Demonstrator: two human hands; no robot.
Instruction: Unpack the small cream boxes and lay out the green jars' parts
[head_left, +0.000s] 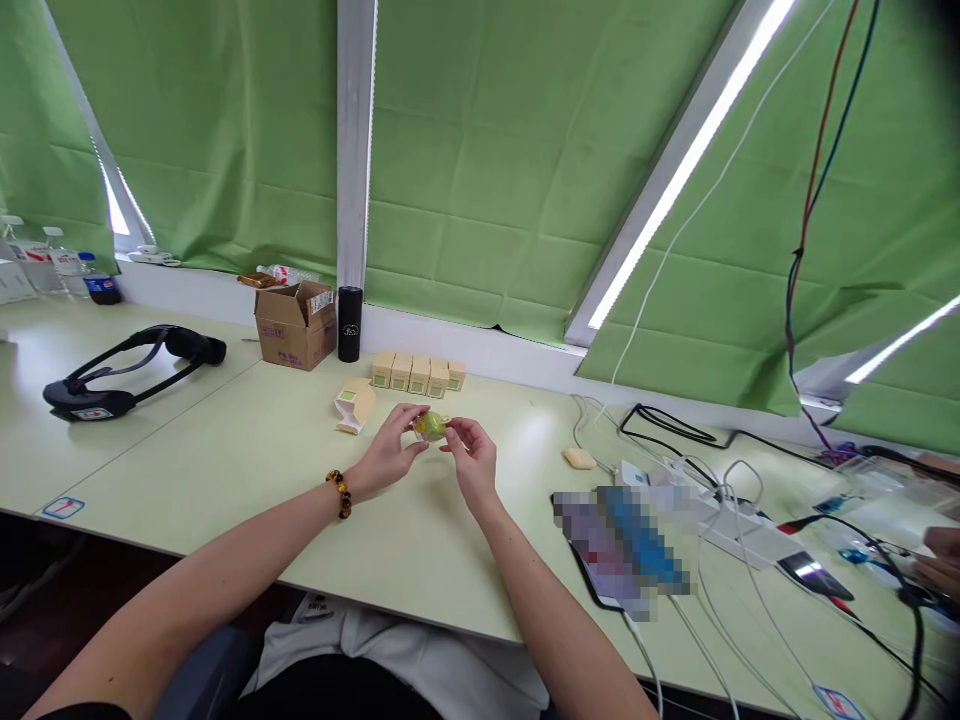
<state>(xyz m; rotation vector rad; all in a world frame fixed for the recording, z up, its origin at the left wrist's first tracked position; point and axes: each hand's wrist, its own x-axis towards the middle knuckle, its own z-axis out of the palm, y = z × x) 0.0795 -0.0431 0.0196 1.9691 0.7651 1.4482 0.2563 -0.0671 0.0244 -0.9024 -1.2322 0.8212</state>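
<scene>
Both your left hand (pixel 391 443) and right hand (pixel 474 464) have fingers closed on the small green item (pixel 432 427), held between them over the worktop (pixel 420 550), right of the opened carton (pixel 361 400) and nearer you than the row of small boxes (pixel 411 373), black tumbler (pixel 349 325) farther back beside the cardboard box (pixel 289 335).

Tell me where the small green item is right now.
In the head view, the small green item is just left of centre, held between the left hand and right hand, nearer than the row of small boxes.

Small rounded yellow-green object (pixel 432 427) between both hands (pixel 388 450)
</scene>
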